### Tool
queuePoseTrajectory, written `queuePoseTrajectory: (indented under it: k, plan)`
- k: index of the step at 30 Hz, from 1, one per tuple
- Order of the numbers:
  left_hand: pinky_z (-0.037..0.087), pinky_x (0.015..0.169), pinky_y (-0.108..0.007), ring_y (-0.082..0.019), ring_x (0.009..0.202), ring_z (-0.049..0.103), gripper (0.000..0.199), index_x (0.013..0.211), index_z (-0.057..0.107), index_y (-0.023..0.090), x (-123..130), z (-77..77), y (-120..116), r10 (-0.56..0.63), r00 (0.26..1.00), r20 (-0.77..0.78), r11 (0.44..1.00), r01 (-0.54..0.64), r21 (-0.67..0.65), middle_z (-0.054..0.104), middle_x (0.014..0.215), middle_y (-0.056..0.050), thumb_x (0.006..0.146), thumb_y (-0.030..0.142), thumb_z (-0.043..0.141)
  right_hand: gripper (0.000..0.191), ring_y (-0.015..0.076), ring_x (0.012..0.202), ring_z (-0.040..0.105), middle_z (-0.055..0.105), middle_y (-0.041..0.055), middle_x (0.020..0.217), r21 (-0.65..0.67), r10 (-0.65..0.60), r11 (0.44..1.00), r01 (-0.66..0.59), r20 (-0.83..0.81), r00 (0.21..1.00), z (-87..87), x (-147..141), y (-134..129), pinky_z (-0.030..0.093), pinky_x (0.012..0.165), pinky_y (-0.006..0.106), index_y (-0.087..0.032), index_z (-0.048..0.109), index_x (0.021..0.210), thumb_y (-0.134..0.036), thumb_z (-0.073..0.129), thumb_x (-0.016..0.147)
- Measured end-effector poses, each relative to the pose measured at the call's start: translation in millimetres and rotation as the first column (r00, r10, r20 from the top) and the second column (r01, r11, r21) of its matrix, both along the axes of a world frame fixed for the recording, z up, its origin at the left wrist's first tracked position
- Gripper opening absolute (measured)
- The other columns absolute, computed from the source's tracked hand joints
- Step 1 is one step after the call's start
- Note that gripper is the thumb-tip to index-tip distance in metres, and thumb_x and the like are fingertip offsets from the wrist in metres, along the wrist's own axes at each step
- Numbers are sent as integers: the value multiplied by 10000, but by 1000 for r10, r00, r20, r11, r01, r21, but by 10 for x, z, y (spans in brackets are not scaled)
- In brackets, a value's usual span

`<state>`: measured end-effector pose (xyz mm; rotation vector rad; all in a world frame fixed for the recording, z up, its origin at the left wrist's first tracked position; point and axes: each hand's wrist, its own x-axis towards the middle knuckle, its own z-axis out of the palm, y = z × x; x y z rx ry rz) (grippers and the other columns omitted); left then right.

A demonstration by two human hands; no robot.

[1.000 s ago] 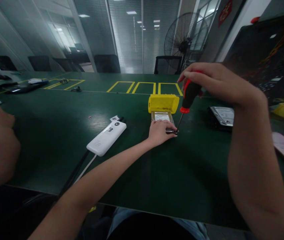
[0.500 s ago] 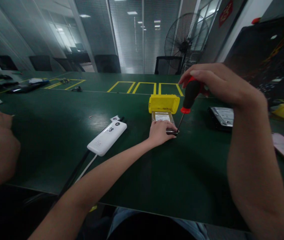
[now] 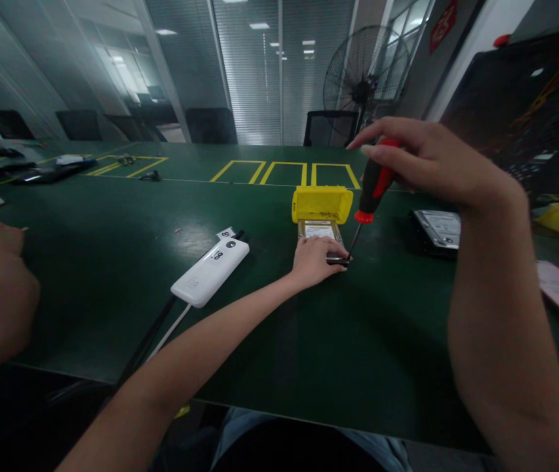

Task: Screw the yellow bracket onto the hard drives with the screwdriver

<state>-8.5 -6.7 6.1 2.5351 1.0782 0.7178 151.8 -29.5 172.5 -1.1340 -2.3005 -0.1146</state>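
Right fingers [image 3: 382,126] on screwdriver [image 3: 372,185], dark bits [image 3: 327,216] in yellow bin [image 3: 322,198]

The drive [image 3: 319,229] is lying on the table [image 3: 269,367], partly under the left hand [image 3: 314,257]. The bin [image 3: 322,203] is standing just behind at 12 o'clock, the other drive [image 3: 439,227] is resting apart at 3, the screwdriver [image 3: 373,187] is leaning at 4, and the power bank [image 3: 209,273] is lying toward 8.

The screwdriver handle [image 3: 371,187] is coloured red and black, the drive [image 3: 320,225] is faced with a white label [image 3: 318,231], and the bin [image 3: 321,203] is finished in yellow. The dark green table [image 3: 259,354] is marked with yellow outlines [image 3: 303,174], and the white power bank [image 3: 203,278] with black characters [image 3: 217,255].
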Motion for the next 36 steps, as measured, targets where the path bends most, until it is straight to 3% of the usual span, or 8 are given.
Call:
queuePoseTrajectory:
  k: [7, 13, 21, 26, 31, 34, 36]
  plan:
    - [316, 888, -393, -202, 1064, 501, 219, 972, 637, 287, 5, 7, -7, 3, 1000, 5, 1000, -3, -2, 612, 1109, 46, 762, 346, 626, 468, 85, 570, 441, 540, 12, 647, -48, -92, 995, 91, -18, 996, 0, -8, 12, 307, 525, 230, -145, 626, 844, -503, 329, 891]
    - [327, 862, -391, -207, 1046, 509, 213, 953, 645, 283, -5, -11, 1, 8, 1000, 18, 1000, -8, 18, 623, 1088, 45, 749, 345, 636, 358, 74, 587, 473, 597, 15, 882, -152, -61, 987, 51, -57, 997, 14, 37, 25, 367, 515, 207, -194, 614, 1034, -321, 295, 931]
    - [331, 868, -393, -208, 1049, 508, 208, 951, 644, 285, -3, 12, -11, 2, 1000, 12, 1000, -2, 8, 622, 1092, 47, 754, 351, 628, 356, 51, 508, 445, 535, -11, 755, -23, -61, 998, 61, -14, 998, -10, 19, 23, 334, 501, 208, -223, 531, 1159, -413, 374, 902]
    - [324, 874, -386, -205, 1056, 503, 216, 964, 642, 289, 1, 24, -16, 5, 1000, 6, 1000, -5, -2, 614, 1101, 50, 756, 350, 629, 420, 71, 582, 445, 539, -2, 669, 4, -83, 997, 83, -6, 996, -12, 10, 26, 311, 529, 220, -160, 643, 916, -508, 414, 858]
    - [324, 873, -388, -208, 1056, 503, 212, 963, 643, 293, 0, 34, -23, 8, 1000, -2, 1000, -8, -8, 614, 1105, 54, 757, 345, 629, 463, 56, 493, 359, 425, -21, 534, -24, -129, 991, 128, -17, 992, -1, -6, -3, 259, 480, 230, -144, 588, 679, -545, 420, 838]
    - [327, 866, -388, -205, 1044, 509, 207, 954, 644, 289, -5, 25, -19, 1, 1000, 13, 1000, -1, 3, 620, 1092, 52, 754, 341, 632, 483, 60, 483, 349, 398, -20, 526, -37, -150, 988, 149, -12, 989, 5, -5, -11, 253, 469, 234, -149, 560, 652, -563, 397, 839]
    - [325, 870, -390, -203, 1046, 508, 210, 957, 642, 288, -7, 15, -12, -7, 1000, 16, 1000, 7, 7, 618, 1093, 51, 756, 348, 628, 494, 71, 506, 390, 465, -4, 580, -87, -135, 987, 132, -27, 990, 9, 5, -2, 287, 482, 233, -154, 594, 724, -539, 325, 877]
